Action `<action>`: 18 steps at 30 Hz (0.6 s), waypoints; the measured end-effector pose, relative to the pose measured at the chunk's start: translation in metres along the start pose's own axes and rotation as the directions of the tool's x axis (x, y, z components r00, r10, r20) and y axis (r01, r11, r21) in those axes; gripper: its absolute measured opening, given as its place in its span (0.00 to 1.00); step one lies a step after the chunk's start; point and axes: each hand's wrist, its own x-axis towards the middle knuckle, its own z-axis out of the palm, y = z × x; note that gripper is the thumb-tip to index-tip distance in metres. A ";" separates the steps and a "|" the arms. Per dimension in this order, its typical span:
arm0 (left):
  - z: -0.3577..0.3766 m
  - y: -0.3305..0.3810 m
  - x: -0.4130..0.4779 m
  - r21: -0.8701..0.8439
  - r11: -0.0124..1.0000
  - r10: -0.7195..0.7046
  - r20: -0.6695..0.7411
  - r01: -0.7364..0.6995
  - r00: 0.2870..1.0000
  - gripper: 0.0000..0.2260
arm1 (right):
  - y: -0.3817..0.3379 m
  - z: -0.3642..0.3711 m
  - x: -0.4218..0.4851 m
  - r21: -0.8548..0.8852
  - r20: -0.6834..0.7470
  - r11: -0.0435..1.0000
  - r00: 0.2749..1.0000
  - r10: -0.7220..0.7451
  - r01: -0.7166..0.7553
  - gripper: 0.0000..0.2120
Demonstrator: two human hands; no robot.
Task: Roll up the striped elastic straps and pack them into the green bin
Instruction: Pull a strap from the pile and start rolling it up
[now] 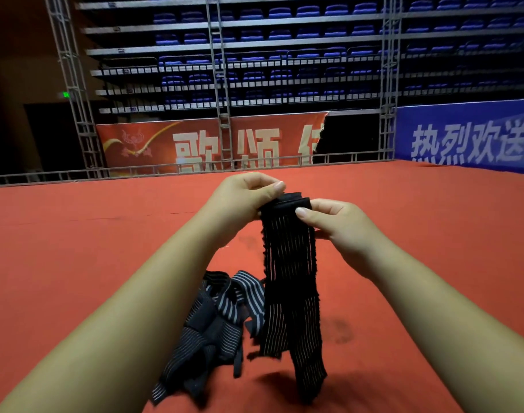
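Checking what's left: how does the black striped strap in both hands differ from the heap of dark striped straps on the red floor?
The held black striped elastic strap hangs straight, top end pinched by left hand and right hand; the heap of dark striped straps lies crumpled, unheld. Held strap's stripes look faint; heap's whiter. Both are dark, striped.

Blue banner (463, 135) cut by right edge, heaped straps (213, 323) tangled, perhaps three

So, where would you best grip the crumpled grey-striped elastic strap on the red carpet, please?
Probably pinch the crumpled grey-striped elastic strap at its flat loose end nearest you, coming from above; that end lies spread, clear of the tangle.
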 end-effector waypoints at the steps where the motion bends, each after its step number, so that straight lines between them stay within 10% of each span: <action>1: -0.004 -0.001 -0.002 -0.030 0.999 -0.014 0.003 0.014 1.000 0.08 | 0.001 0.000 0.001 -0.008 -0.004 1.000 1.000 0.004 -0.004 0.09; 18: -0.007 -0.018 -0.011 -0.268 0.960 -0.092 -0.036 0.079 0.995 0.05 | 0.004 0.006 0.007 -0.061 -0.082 0.997 0.996 0.037 -0.043 0.10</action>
